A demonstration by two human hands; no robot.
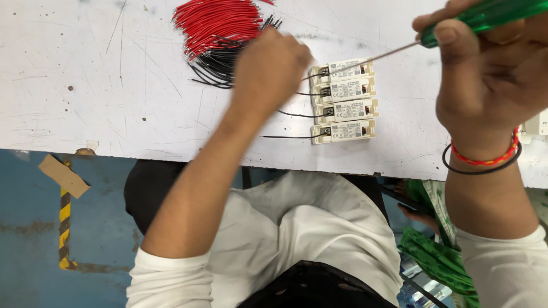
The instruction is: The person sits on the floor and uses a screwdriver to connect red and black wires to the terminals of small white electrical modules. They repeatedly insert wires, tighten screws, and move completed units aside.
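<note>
My right hand (491,74) grips a screwdriver with a green handle (485,17); its thin metal shaft reaches left toward the top of a row of several small white rectangular modules (345,100) lying on the white table (85,85). Thin black wires stick out of the modules' left ends. My left hand (268,71) is closed, blurred, and hovers beside the modules' left ends, just below a bundle of red wires (220,23) and black wires (217,65). Whether it pinches a wire is hidden.
The white table's front edge runs across the middle of the view, with a blue floor (34,228) below. A yellow and black striped strip (64,228) lies on the floor. Green material (436,251) sits at the lower right by my lap.
</note>
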